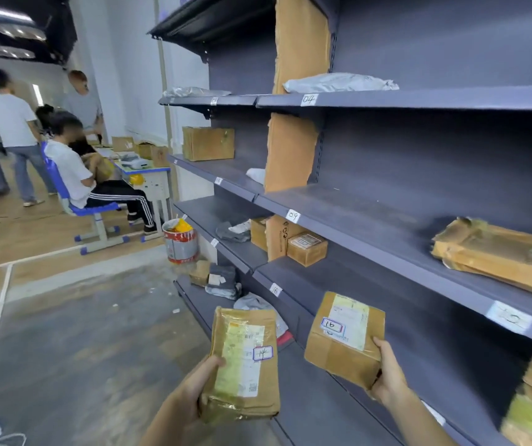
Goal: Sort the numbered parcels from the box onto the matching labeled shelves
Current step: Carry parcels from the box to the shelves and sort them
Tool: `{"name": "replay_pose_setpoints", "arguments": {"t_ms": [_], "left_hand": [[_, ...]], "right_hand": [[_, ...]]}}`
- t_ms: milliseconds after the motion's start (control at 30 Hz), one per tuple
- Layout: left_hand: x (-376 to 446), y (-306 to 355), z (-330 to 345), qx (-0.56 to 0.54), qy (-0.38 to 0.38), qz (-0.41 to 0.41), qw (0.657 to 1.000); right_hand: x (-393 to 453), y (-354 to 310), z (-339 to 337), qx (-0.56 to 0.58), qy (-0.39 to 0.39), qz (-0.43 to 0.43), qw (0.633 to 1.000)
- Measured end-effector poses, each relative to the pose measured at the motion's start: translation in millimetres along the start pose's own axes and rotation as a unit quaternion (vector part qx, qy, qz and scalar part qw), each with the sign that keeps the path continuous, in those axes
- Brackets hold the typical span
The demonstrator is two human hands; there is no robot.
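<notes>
Fingers of the left hand curl round the bottom end of a long flat brown cardboard parcel with a small white tag marked 14, low in the middle of the frame. The thumb lies on its front, by the long white and green sticker. This parcel stands up tall in the air, in front of the shelves.

To the right of it, the right hand holds a short brown cardboard parcel with a white tag marked 16 by its lower right corner. The thumb is on the front and the fingers go round the back. The parcel tilts a bit and is in front of the lower dark grey metal shelf.

On the edge of that shelf, a bit up and left of the parcel, is a small white paper label marked 16. One shelf up is a white paper label marked 09, and higher still a white paper label marked 04. A soft grey plastic bag parcel lies on the shelf over the 04 label. A flat brown paper parcel lies at the right edge of the frame.

At the far left, a person in a white shirt sits on a blue chair.
</notes>
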State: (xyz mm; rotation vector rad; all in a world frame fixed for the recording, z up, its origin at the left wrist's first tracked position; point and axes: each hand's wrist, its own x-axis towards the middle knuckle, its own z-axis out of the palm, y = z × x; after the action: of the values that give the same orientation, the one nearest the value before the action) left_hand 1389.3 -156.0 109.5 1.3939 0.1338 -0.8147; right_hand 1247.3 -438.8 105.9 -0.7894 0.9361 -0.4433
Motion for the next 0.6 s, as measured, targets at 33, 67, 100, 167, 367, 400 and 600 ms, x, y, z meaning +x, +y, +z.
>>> {"name": "replay_pose_setpoints", "arguments": {"t_ms": [33,67,100,167,367,400,600], "left_hand": [[13.0,5.3,2.1,0.006,-0.001,-0.009,1.0],[30.9,8.0,2.6,0.011,-0.01,-0.022,1.0],[48.4,11.2,3.9,0.02,-0.019,-0.03,0.999],[78.4,20.4,7.8,0.023,-0.052,-0.03,0.998],[144.0,47.1,8.3,0.03,-0.075,-0.041,0.996],[153.1,51.4,8.0,0.026,-0.078,-0.041,0.996],[208.0,86.5,5.5,0.065,-0.112,-0.049,0.99]], "right_hand": [[14.1,-4.2,6.1,-0.004,0.006,-0.002,1.0],[25.8,-8.3,13.9,-0.006,0.01,0.006,1.0],[36.3,-13.1,21.8,-0.007,0.016,0.009,1.0],[57.8,-20.7,35.5,-0.01,0.011,0.004,1.0],[114.3,-30.7,62.8,0.0,0.014,0.002,1.0],[122.7,-30.6,66.5,0.004,0.021,0.003,1.0],[165.6,-25.1,97.7,0.026,0.049,0.009,0.998]]}}
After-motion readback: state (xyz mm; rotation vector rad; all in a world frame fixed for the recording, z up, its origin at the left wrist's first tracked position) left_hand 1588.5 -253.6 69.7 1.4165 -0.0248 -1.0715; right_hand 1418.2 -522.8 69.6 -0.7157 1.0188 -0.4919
